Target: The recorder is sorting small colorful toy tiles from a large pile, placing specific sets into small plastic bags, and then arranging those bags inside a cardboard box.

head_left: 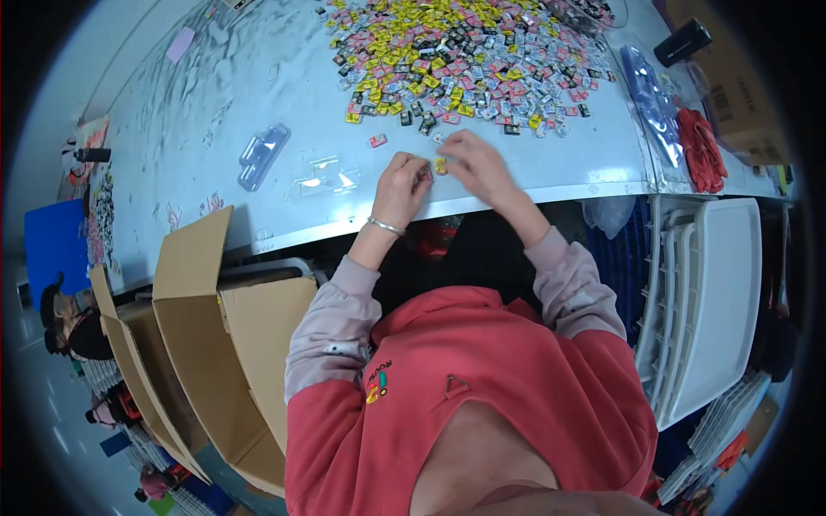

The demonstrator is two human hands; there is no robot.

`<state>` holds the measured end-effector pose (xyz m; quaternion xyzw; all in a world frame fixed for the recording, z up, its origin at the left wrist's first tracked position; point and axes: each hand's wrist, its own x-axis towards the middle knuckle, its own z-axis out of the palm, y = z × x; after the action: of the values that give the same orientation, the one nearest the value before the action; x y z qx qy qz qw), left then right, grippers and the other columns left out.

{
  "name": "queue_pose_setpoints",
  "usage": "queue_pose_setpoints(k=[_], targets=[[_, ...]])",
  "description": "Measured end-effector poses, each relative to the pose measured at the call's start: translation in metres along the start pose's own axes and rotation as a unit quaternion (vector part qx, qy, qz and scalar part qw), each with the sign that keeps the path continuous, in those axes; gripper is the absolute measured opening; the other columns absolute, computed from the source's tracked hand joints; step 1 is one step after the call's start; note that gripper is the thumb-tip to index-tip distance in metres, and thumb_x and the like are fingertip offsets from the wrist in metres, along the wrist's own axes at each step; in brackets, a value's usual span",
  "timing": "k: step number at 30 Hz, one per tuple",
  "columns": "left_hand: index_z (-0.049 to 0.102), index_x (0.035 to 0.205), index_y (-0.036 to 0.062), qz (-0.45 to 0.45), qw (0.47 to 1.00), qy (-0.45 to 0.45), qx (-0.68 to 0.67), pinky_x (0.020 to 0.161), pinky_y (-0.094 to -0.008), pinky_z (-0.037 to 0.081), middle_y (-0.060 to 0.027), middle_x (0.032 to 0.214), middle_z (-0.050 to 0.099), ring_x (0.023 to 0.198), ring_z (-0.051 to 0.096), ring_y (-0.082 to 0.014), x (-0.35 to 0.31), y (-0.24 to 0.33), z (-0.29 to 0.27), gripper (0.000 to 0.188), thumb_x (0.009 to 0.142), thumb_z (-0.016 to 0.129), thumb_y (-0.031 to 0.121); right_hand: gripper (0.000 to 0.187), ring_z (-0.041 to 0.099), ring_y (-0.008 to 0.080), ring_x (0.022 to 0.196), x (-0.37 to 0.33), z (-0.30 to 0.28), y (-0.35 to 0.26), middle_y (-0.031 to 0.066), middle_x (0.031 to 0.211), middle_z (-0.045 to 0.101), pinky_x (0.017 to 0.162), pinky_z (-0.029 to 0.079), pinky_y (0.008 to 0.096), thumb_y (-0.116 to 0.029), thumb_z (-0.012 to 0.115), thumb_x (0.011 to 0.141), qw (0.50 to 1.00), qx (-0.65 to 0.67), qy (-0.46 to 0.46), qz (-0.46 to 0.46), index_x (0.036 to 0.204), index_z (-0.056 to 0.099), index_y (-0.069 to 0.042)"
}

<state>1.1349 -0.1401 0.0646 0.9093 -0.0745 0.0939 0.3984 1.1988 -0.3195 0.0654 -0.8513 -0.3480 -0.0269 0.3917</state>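
Observation:
Close to the table's near edge, my left hand (399, 187) is closed, with a small pink-and-dark piece (423, 174) partly showing at its fingertips. My right hand (483, 168) is curled just beside it. A small yellow piece (440, 166) shows at the right fingertips, in the narrow gap between both hands. Past the fingers spreads a large heap of small flat pieces (465, 64) in yellow, pink, black and pale colours. One loose pink piece (377, 140) lies apart from the heap, beyond my left hand.
On the table (284, 95), a clear molded plastic tray (263, 157) and thin clear plastic sheets (327, 178) lie to the left. Stacked clear trays (651, 105), red gloves (703, 150) and a black cylinder (682, 43) are at right. Open cardboard boxes (194, 344) and white racks (710, 301) flank me.

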Motion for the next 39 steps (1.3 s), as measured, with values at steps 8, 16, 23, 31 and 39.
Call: queue_pose_setpoints(k=[8, 16, 23, 31, 39], targets=[[0.063, 0.102, 0.0053, 0.050, 0.992, 0.022, 0.113, 0.070, -0.0370, 0.050, -0.0125, 0.094, 0.057, 0.080, 0.060, -0.0309, 0.010, 0.023, 0.014, 0.030, 0.074, 0.071, 0.011, 0.030, 0.062, 0.0309, 0.081, 0.075, -0.027, 0.065, 0.0100, 0.102, 0.060, 0.067, 0.050, 0.0418, -0.008, 0.061, 0.080, 0.983, -0.157, 0.097, -0.006, 0.110, 0.063, -0.011], [0.064, 0.099, 0.0041, 0.018, 0.998, 0.036, 0.050, 0.070, -0.0401, 0.049, -0.0135, 0.092, 0.057, 0.081, 0.059, -0.0335, 0.026, 0.009, 0.003, 0.026, 0.075, 0.070, 0.010, 0.030, 0.062, 0.0312, 0.082, 0.060, -0.034, 0.061, 0.0092, 0.099, 0.056, 0.067, 0.051, 0.0430, -0.010, 0.061, 0.079, 0.976, -0.211, 0.019, 0.046, 0.109, 0.060, -0.010], [0.065, 0.095, 0.0013, 0.081, 0.982, 0.112, 0.132, 0.066, -0.0394, 0.048, -0.0152, 0.085, 0.057, 0.073, 0.058, -0.0328, 0.088, -0.030, 0.013, 0.021, 0.076, 0.070, 0.009, 0.025, 0.062, 0.0269, 0.078, 0.037, -0.029, 0.038, 0.0082, 0.098, 0.056, 0.065, 0.051, 0.0382, -0.012, 0.064, 0.079, 0.992, -0.112, 0.059, -0.007, 0.103, 0.062, -0.008], [0.064, 0.094, -0.0010, 0.114, 0.986, 0.067, 0.100, 0.060, -0.0352, 0.048, -0.0141, 0.083, 0.057, 0.066, 0.058, -0.0272, 0.089, -0.028, 0.020, 0.024, 0.073, 0.073, 0.008, 0.023, 0.061, 0.0224, 0.074, -0.012, -0.036, 0.035, 0.0083, 0.095, 0.058, 0.063, 0.049, 0.0348, -0.009, 0.066, 0.079, 0.999, -0.001, 0.043, 0.024, 0.101, 0.064, -0.007], [0.064, 0.091, -0.0003, 0.097, 0.986, 0.099, 0.096, 0.053, -0.0332, 0.048, -0.0125, 0.077, 0.059, 0.056, 0.057, -0.0220, 0.087, -0.020, 0.007, 0.024, 0.071, 0.074, 0.008, 0.022, 0.063, 0.0298, 0.080, 0.035, -0.072, 0.090, 0.0096, 0.091, 0.064, 0.068, 0.050, 0.0384, -0.019, 0.066, 0.080, 0.963, -0.172, 0.136, 0.154, 0.101, 0.066, -0.010]])
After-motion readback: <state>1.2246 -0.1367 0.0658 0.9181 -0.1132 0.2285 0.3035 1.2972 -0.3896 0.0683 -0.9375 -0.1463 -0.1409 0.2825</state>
